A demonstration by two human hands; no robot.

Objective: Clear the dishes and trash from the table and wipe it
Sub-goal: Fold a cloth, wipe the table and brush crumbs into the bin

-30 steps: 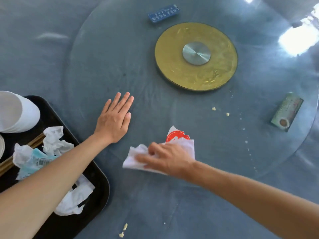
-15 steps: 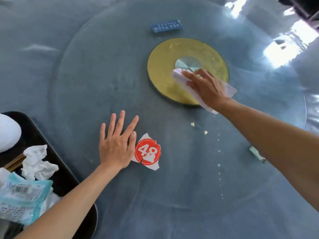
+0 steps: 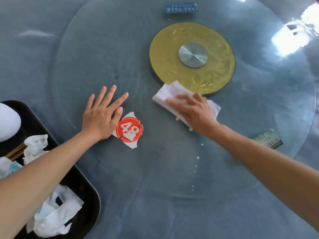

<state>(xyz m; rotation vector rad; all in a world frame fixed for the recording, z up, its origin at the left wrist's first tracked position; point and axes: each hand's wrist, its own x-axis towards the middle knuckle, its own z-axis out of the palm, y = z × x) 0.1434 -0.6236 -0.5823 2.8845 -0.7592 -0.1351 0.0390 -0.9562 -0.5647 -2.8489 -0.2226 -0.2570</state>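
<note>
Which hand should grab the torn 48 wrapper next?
Left. The left hand lies flat and empty, thumb touching the wrapper, beside the tray. The right hand is pressing the cloth.

The table [image 3: 172, 213] is round, blue-grey, with a glass turntable [image 3: 82, 69] over its middle on a gold disc [image 3: 165, 66] with a steel hub [image 3: 193, 55]. A white cloth [image 3: 166, 94], folded and flat, lies on the glass at the disc's near edge. A torn white paper scrap with a red circle reading "48" [image 3: 129, 129] lies flat near it. Crumbs [image 3: 197, 157] trail in a line toward the near rim. At the left edge sits a black tray [image 3: 86, 190] — crumpled white tissues [image 3: 53, 216], wrappers, chopsticks [image 3: 15, 152] and a white bowl [image 3: 7, 121] on it. A blue card [image 3: 182, 7] and a green card [image 3: 269, 141] lie flat on the glass.
</note>
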